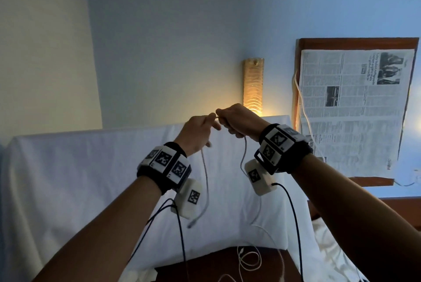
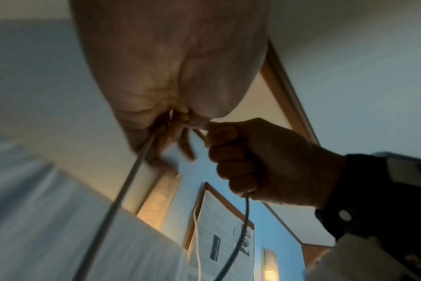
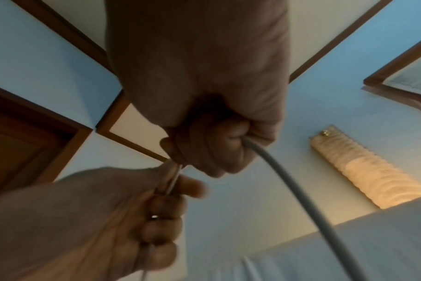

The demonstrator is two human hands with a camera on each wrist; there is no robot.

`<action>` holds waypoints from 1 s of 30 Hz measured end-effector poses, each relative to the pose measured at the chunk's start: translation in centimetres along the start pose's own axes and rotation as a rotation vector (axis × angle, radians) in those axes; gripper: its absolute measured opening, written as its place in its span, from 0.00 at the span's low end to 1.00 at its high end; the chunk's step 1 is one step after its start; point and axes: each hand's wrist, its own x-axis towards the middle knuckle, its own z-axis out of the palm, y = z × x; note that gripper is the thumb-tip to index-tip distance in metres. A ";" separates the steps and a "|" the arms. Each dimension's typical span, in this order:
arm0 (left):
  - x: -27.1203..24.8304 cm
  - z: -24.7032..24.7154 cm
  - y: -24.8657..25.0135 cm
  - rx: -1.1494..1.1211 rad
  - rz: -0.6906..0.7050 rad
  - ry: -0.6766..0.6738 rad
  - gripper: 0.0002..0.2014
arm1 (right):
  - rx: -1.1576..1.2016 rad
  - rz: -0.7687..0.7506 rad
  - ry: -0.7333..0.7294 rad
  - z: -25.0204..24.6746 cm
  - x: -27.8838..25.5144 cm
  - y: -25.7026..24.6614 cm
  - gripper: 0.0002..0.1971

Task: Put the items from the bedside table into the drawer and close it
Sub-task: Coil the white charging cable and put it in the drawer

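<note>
Both hands are raised in front of the wall and hold one thin white charging cable (image 1: 206,179) between them. My left hand (image 1: 200,132) pinches it, and the free end with its plug (image 1: 191,224) dangles below. My right hand (image 1: 237,119) grips it in a fist, fingers curled round the cable (image 3: 301,190). From there the cable drops to loose loops (image 1: 249,260) on the dark wooden bedside table (image 1: 205,269). In the left wrist view the cable (image 2: 123,190) runs out of my left hand (image 2: 168,76) beside the right fist (image 2: 260,157). The drawer is out of view.
A white pillow (image 1: 91,179) stands behind the table. A lit wall lamp (image 1: 253,85) glows above it. To the right hangs a newspaper (image 1: 353,110) on a wooden board, with a white cord (image 1: 304,108) along its left edge. Black wrist-camera wires (image 1: 182,236) hang below my arms.
</note>
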 end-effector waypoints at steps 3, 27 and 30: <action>0.2 -1.2 -2.0 0.137 0.087 0.051 0.19 | -0.052 0.041 0.005 -1.1 -0.6 2.1 0.21; -1.6 -6.0 -4.7 0.380 -0.153 0.086 0.18 | -0.023 0.016 0.085 -2.4 -2.4 6.0 0.24; -2.0 -3.3 -1.7 0.308 -0.012 -0.011 0.14 | -0.098 -0.055 0.079 -0.9 -1.9 4.5 0.24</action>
